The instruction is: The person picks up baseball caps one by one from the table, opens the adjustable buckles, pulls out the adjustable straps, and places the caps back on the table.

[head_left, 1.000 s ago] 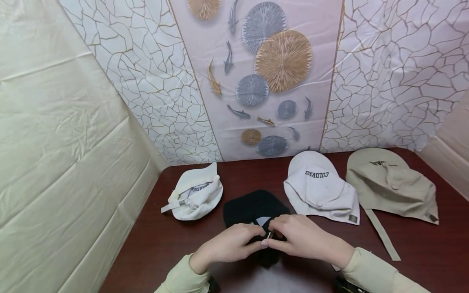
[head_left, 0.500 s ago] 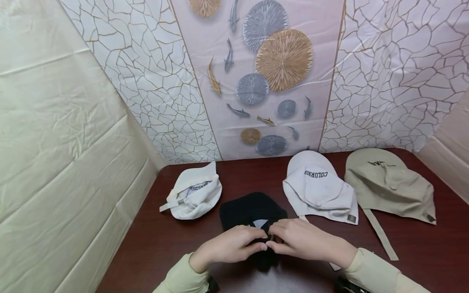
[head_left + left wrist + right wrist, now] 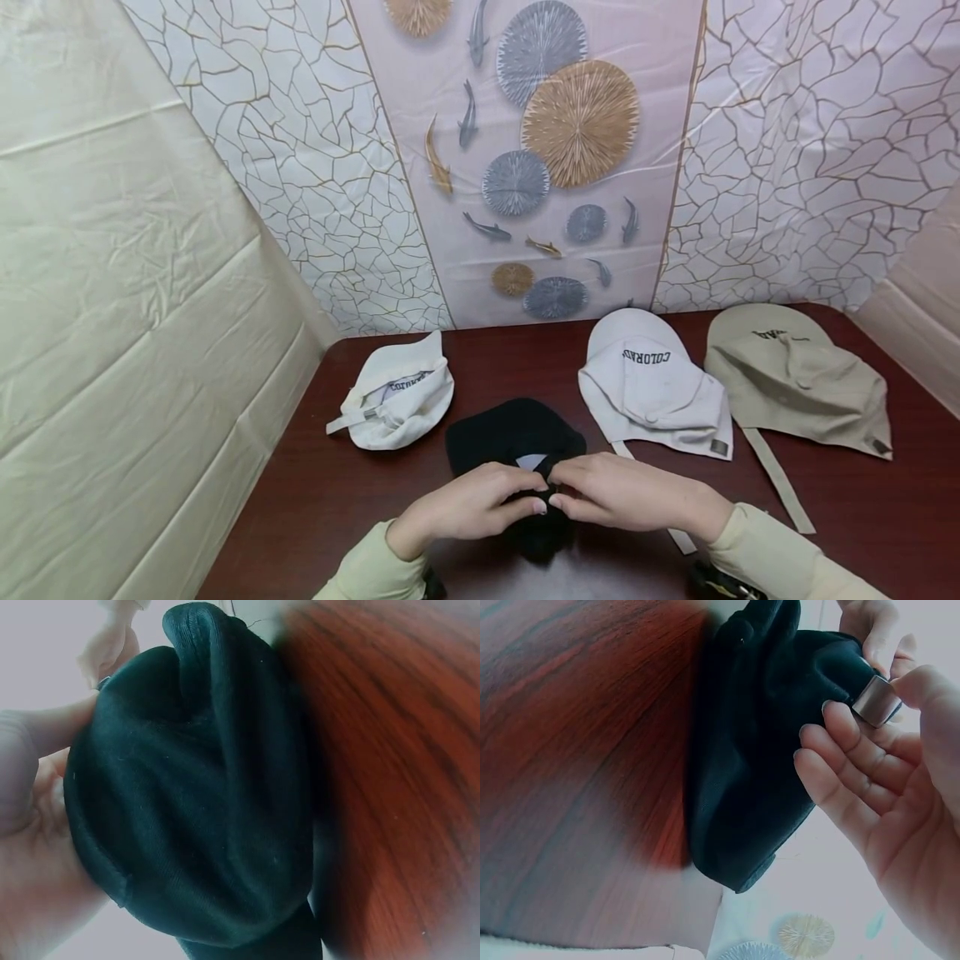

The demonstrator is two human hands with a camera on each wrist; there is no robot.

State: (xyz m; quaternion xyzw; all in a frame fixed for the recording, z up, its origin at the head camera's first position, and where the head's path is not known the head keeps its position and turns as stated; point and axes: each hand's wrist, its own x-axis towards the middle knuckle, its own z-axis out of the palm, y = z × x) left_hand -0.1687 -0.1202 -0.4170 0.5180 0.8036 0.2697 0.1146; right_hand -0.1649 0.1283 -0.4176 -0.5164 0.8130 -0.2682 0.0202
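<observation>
Between left grip (image 3: 474, 505) and right grip (image 3: 632, 493), the cap's (image 3: 512, 433) buckle (image 3: 876, 702) seems pinched.

Table (image 3: 885, 525): reddish-brown, wood-grained. Lying on it: left white cap (image 3: 405, 400); black cap (image 3: 513, 433), central, nearer the front; right white cap (image 3: 648, 379); beige cap (image 3: 817, 387), far right.

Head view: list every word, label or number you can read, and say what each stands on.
"COLORAD": right white cap, upside down.
"AD": beige cap, upside down; the other letters are folded away or unclear.
Left white cap: dark lettering, too creased to read surely.
Right white cap's tag and beige cap's tag: too small to read.
Black cap: no legible text.
</observation>
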